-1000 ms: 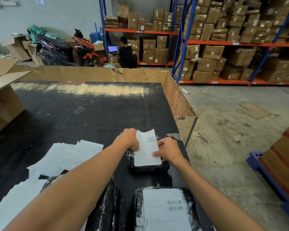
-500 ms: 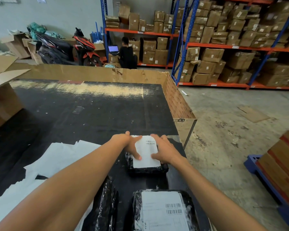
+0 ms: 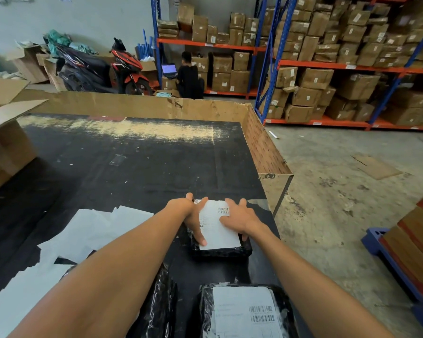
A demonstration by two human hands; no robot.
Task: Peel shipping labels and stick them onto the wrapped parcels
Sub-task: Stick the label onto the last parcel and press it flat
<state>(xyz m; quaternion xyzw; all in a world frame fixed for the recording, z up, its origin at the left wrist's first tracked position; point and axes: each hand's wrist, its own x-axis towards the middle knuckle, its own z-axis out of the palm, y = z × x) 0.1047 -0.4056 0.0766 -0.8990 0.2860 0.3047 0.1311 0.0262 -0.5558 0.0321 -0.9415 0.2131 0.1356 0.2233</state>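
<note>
On small parcel [image 3: 221, 250], label [image 3: 216, 228] btwn flat fingers [image 3: 202, 237].

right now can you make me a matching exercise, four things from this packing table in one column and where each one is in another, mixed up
Things:
1. small parcel
2. labelled parcel
3. backing sheets
4. cardboard box

Places:
A. far left edge of the table
B. under both hands, left hand and right hand
C. nearest the camera, right of centre
D. spread on the table, left of the arms

Pairs: 1-B, 2-C, 3-D, 4-A
</note>
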